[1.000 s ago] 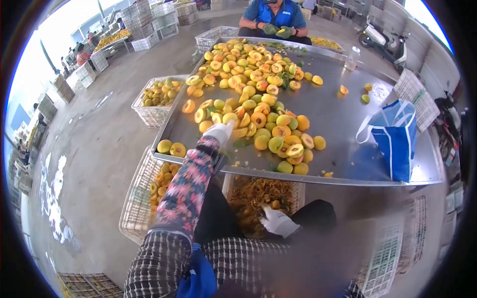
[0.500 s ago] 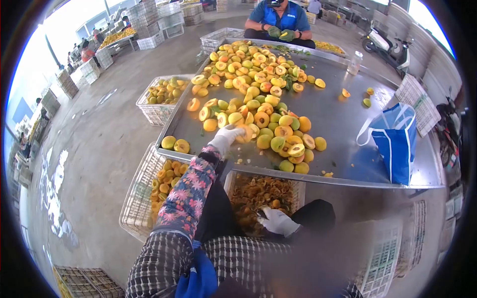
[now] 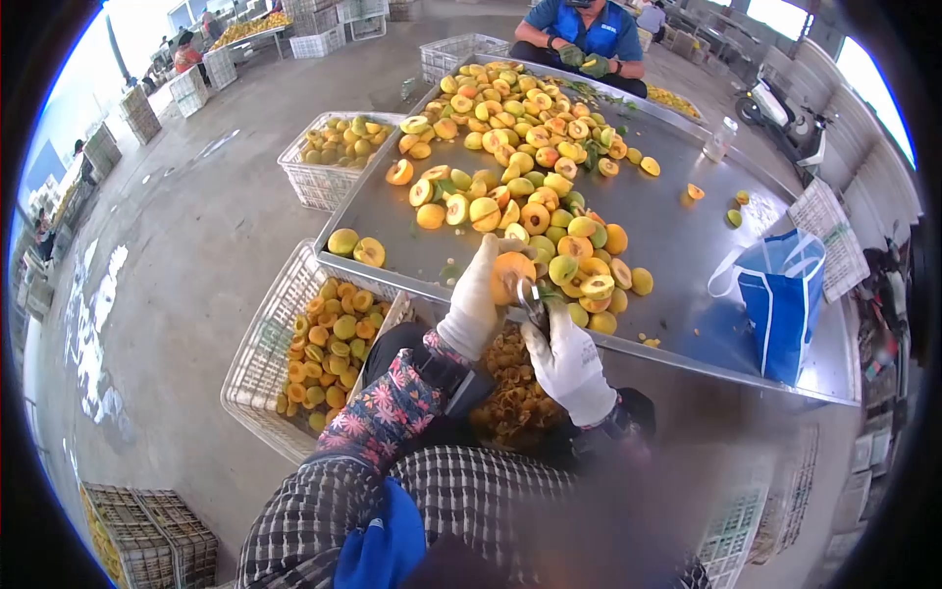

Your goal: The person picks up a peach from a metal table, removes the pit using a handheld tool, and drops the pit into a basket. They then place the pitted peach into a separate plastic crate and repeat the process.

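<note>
My left hand (image 3: 474,306), in a white glove, grips a yellow peach half (image 3: 508,273) with the cut face toward me. In my right hand (image 3: 573,371), also white-gloved, is a curved metal pitting tool (image 3: 531,302); its shiny tip touches or nearly touches the peach half's right side. Both hands are over the near edge of the metal table (image 3: 677,324). Just beyond them lies a heap of yellow peaches (image 3: 535,157), many cut in halves. Below my hands, a crate of brownish peach scraps (image 3: 515,393) is partly hidden by my hands.
A crate of peach halves (image 3: 329,353) stands at my left, with another peach-filled crate (image 3: 339,147) behind it. On the table's right are a blue bag (image 3: 780,304) and a clear bottle (image 3: 720,139). Across the table sits a person in a blue vest (image 3: 589,34), wearing green gloves.
My left hand has come back from the heap with a peach half. My right hand has risen from over the scrap crate, bringing the pitting tool up to it. The view has shifted slightly.
</note>
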Demonstrator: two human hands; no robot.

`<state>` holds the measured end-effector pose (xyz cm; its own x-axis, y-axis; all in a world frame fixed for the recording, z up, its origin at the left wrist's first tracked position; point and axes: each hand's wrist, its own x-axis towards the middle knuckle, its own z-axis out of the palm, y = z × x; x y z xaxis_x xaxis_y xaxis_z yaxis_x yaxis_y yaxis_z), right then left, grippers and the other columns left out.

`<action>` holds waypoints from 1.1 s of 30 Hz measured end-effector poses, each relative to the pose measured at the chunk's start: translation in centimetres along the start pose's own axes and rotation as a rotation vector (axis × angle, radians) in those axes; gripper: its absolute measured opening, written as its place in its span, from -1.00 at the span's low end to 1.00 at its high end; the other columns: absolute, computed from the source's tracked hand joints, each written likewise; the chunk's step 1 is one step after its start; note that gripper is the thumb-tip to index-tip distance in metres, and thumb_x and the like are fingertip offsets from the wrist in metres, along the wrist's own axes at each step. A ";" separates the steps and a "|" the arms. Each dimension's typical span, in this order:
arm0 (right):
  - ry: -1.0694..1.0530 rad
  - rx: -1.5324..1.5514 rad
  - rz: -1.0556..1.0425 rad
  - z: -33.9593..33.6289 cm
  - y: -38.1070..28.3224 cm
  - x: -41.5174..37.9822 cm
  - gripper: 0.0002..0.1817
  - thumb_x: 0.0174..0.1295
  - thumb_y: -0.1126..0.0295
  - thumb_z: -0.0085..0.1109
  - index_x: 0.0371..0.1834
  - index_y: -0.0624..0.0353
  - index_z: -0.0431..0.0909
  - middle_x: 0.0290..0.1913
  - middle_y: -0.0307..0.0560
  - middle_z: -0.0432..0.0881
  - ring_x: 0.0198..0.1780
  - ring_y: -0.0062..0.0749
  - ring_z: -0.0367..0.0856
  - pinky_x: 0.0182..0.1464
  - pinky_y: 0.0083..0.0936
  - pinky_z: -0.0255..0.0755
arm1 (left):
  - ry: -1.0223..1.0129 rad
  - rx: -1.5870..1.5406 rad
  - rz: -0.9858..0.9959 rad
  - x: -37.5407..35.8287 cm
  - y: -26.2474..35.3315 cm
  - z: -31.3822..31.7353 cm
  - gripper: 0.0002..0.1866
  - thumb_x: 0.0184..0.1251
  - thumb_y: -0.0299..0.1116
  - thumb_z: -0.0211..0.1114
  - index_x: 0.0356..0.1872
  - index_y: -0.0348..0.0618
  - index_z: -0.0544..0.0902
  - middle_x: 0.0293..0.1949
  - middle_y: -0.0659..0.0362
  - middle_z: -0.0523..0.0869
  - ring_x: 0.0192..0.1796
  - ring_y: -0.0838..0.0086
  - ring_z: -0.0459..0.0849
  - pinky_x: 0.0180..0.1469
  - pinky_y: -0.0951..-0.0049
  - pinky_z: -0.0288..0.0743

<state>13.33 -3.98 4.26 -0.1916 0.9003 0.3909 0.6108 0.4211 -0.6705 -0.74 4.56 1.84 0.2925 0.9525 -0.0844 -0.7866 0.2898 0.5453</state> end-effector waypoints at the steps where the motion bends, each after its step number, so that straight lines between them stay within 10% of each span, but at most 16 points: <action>1: 0.023 -0.055 -0.011 0.3 -0.1 0.4 -0.63 0.39 0.33 0.09 0.16 0.28 0.32 -0.27 0.28 0.63 -0.24 0.29 0.60 -0.27 -0.06 0.47 | 0.008 0.051 0.033 0.0 -0.3 -0.1 -0.55 0.56 0.01 0.00 0.06 -0.22 0.51 -0.09 0.07 0.67 -0.07 0.34 0.69 -0.02 0.35 0.61; 10: -0.038 -0.177 0.003 2.1 1.6 -0.7 -0.57 0.33 0.44 0.10 0.20 0.40 0.27 -0.38 0.30 0.59 -0.35 0.27 0.58 -0.39 -0.05 0.40 | 0.057 0.252 0.220 -0.4 -2.5 -0.6 -0.50 0.59 0.03 -0.07 -0.03 -0.28 0.56 -0.18 0.04 0.69 -0.18 0.36 0.68 -0.09 0.41 0.60; 19: -0.167 0.053 0.073 1.4 3.6 -2.5 -0.54 0.37 0.40 0.06 0.26 0.36 0.23 -0.23 0.36 0.58 -0.18 0.24 0.60 -0.22 -0.12 0.44 | -0.140 0.397 -0.004 -1.0 -1.3 -1.1 -0.48 0.64 -0.02 -0.18 -0.06 -0.29 0.60 -0.19 0.14 0.70 -0.16 0.50 0.65 -0.03 0.47 0.54; 23: -0.096 0.222 0.081 3.1 5.2 -3.1 -0.55 0.40 0.32 0.04 0.26 0.32 0.25 -0.30 0.36 0.59 -0.24 0.29 0.59 -0.25 -0.03 0.42 | -0.004 0.648 0.493 -1.7 -4.6 -1.5 -0.46 0.63 -0.03 -0.19 -0.05 -0.32 0.60 -0.07 0.10 0.67 -0.06 0.44 0.64 0.01 0.42 0.53; 27: -0.139 0.083 -0.009 2.1 4.4 -3.5 -0.55 0.41 0.28 0.04 0.25 0.29 0.27 -0.37 0.36 0.60 -0.31 0.31 0.59 -0.31 0.03 0.41 | 0.021 0.327 -0.004 -2.3 -2.7 -1.1 -0.44 0.59 0.01 -0.10 -0.12 -0.36 0.65 -0.22 0.08 0.72 -0.18 0.41 0.68 -0.05 0.42 0.55; 31: -0.293 0.055 0.057 1.3 4.3 -4.0 -0.51 0.40 0.35 0.04 0.30 0.40 0.23 -0.20 0.39 0.60 -0.25 0.27 0.60 -0.26 -0.06 0.44 | -0.183 0.628 -0.065 -2.0 -1.6 -1.2 -0.38 0.55 0.08 -0.02 -0.30 -0.36 0.70 -0.36 0.07 0.74 -0.33 0.45 0.69 -0.15 0.47 0.57; 33: -0.198 0.392 0.162 3.0 4.6 -4.6 -0.64 0.45 0.21 0.03 0.13 0.21 0.33 -0.41 0.07 0.57 -0.53 -0.10 0.55 -0.50 -0.31 0.37 | -0.092 0.487 -0.148 -1.8 -2.3 -1.5 -0.39 0.54 0.09 -0.01 -0.27 -0.37 0.66 -0.34 0.00 0.73 -0.33 0.30 0.71 -0.18 0.35 0.61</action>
<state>14.66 -5.86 -2.53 -0.2841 0.9455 0.1594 0.3161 0.2494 -0.9154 -0.29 2.37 -0.50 0.4453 0.8861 -0.1287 -0.3948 0.3234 0.8600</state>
